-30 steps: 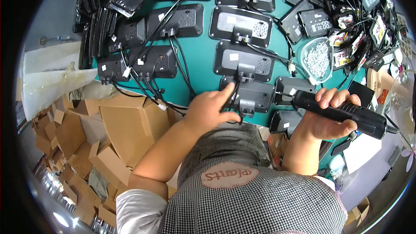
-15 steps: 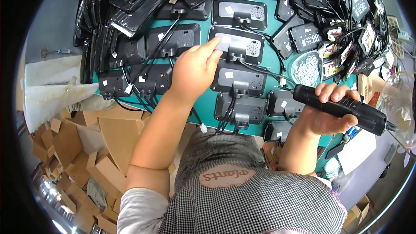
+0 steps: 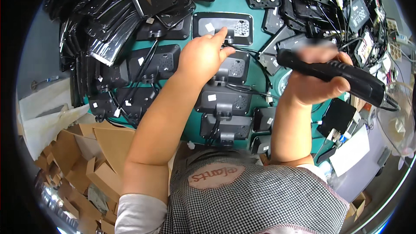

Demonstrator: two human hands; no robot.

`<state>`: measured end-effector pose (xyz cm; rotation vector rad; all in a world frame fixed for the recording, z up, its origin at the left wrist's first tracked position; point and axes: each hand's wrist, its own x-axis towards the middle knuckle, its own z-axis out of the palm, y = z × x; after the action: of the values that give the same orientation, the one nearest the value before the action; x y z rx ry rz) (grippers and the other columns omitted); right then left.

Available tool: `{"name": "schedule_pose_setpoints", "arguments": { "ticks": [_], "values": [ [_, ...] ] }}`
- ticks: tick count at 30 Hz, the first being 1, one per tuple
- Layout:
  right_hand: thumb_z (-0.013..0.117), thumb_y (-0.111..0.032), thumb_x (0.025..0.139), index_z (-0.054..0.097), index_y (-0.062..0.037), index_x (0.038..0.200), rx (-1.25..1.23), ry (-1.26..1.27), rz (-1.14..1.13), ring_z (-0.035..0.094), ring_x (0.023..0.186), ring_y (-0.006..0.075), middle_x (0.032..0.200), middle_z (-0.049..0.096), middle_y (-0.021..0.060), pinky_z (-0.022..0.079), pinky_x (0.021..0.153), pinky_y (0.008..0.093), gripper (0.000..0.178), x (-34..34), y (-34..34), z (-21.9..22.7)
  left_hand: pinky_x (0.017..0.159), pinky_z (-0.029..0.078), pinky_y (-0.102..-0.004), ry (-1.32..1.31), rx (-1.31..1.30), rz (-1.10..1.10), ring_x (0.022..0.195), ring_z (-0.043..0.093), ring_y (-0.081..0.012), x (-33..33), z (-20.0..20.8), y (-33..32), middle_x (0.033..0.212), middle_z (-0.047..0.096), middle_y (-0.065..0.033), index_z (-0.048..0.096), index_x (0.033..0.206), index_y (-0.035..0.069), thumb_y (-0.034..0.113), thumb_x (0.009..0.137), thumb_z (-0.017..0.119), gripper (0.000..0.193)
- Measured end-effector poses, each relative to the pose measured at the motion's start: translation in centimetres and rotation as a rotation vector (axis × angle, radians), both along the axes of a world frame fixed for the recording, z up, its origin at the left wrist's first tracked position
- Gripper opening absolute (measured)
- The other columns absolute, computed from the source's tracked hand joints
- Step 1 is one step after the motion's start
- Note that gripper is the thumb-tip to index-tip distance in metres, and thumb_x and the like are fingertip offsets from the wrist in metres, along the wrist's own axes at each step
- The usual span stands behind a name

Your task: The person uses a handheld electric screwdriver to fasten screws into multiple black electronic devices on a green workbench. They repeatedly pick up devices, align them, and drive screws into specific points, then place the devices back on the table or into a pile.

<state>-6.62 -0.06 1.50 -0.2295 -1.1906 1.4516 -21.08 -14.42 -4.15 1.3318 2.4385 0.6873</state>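
- Landmark: I take the top housing (image 3: 240, 22) as reference. It is a black rectangular unit with a light grey back panel, a white label and a bracket, lying on the green tabletop (image 3: 229, 0).
- Left hand (image 3: 200, 58): I read its grip as apart, with index finger extended and thumb spread from it. The fingertip is over the near edge of the top housing, by the bracket; from my view I cannot confirm contact.
- Right hand (image 3: 314, 78): I read its grip as clamped around a black power tool (image 3: 353, 78), to the right and on the near side of the top housing. The fingers are blurred.
- Near side of the top housing: I count three similar units in line, the second housing (image 3: 238, 67), third housing (image 3: 236, 99) and fourth housing (image 3: 242, 125). The left hand partly covers the second.
- Left of the top housing: I note film-wrapped panels (image 3: 113, 37) in a pile, and cabled units (image 3: 167, 60) nearer the person.
- Right of the top housing: I note a heap of display modules (image 3: 359, 14) with loose wiring.
- Lower left of the top housing, beyond the tabletop edge: I note cardboard boxes (image 3: 104, 173).
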Motion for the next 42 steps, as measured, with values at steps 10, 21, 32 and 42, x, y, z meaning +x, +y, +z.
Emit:
{"name": "schedule_pose_setpoints", "arguments": {
  "ticks": [10,21,32,42],
  "values": [
    [0.076,-0.044,0.072,0.045,-0.0079,0.111,-0.064,-0.083,-0.001,0.056,0.06,0.0207,0.075,0.055,0.0092,0.051,0.057,0.035,0.061,-3.1,1.4,-5.7,0.059,0.047,-0.0383,0.027,0.087,0.034,0.067,0.059,-0.0293,-0.5,-2.7,0.5,0.074,0.061,-0.0124,0.062,0.114,0.007,0.024,0.075,0.07,0.043],
    [0.082,-0.023,0.069,0.046,-0.0019,0.111,0.013,0.01,0.147,0.059,0.062,0.0226,0.077,0.058,0.0129,0.053,0.057,0.0352,0.059,-4.0,0.9,-6.7,0.064,0.048,-0.0384,-0.025,0.045,0.052,0.071,0.06,-0.0304,-0.5,-2.2,0.9,0.08,0.063,-0.0143,0.061,0.116,0.008,0.018,0.075,0.07,0.042],
    [0.082,-0.025,0.07,0.049,0.0004,0.109,0.064,-0.058,0.283,0.061,0.065,0.0218,0.077,0.06,0.0125,0.054,0.062,0.0343,0.057,-4.1,1.0,-7.6,0.061,0.047,-0.0386,-0.038,0.12,0.046,0.069,0.058,-0.0298,-0.4,-2.7,0.5,0.077,0.062,-0.0125,0.06,0.117,0.008,0.016,0.075,0.07,0.044],
    [0.053,-0.062,0.082,0.06,-0.0137,0.108,-0.238,0.064,0.258,0.057,0.059,0.0195,0.077,0.061,0.0062,0.048,0.058,0.0349,0.055,-2.9,1.7,-1.3,0.068,0.047,-0.0369,-1.192,0.338,0.393,0.079,0.06,-0.022,0.1,0.7,-2.1,0.084,0.062,-0.0079,0.056,0.119,0.002,0.033,0.09,0.056,0.042]
  ]
}}
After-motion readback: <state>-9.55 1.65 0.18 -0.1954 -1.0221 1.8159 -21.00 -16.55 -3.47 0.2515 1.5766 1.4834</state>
